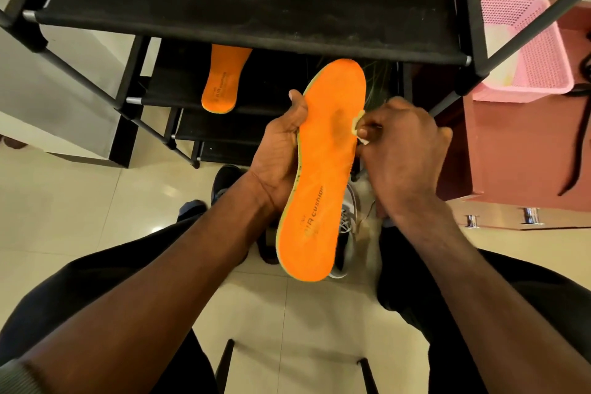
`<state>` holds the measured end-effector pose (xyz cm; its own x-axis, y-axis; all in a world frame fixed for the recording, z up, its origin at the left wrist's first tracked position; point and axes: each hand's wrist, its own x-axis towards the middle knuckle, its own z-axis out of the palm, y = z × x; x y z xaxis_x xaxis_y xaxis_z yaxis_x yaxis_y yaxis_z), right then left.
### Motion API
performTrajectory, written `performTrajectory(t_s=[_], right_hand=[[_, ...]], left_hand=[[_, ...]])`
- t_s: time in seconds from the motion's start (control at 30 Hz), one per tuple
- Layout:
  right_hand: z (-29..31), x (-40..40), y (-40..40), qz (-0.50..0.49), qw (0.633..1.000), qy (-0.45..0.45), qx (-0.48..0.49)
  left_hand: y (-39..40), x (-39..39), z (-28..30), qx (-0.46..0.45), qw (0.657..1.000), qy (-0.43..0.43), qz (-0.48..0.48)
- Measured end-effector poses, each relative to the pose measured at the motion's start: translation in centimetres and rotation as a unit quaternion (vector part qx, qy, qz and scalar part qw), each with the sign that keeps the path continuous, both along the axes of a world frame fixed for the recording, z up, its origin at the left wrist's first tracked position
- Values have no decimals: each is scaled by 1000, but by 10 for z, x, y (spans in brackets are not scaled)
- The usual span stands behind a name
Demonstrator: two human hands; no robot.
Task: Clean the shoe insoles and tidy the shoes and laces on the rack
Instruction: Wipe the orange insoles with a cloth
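A single wide-angle head camera looks steeply down and forward from above a seated person's lap, close to both forearms, which rise from 7 and 5 o'clock toward centre. The left hand (281, 150) and right hand (403, 150) sit near mid-frame, very near the lens. A black rack (249, 6) fills 12 o'clock, its edges bowed by the lens; tiled floor (80, 201) spreads at 9 o'clock, a pink basket (531, 51) at 2.

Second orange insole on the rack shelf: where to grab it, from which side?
Grip the insole at its rounded heel end, coming from the front. That end overhangs the shelf edge toward the person; the toe end is tucked under the upper shelf.
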<state>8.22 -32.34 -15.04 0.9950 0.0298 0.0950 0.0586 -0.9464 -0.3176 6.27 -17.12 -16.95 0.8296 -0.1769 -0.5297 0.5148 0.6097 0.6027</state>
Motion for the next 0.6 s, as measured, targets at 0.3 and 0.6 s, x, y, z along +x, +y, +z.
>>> performTrajectory(t_s=[0.3, 0.6], right_hand=[[-5, 13, -10, -94, 968, 44, 226], [-11, 5, -1, -13, 971, -2, 237]], left_hand=[[11, 15, -7, -41, 999, 1, -4], [1, 9, 4, 43, 998, 45, -5]])
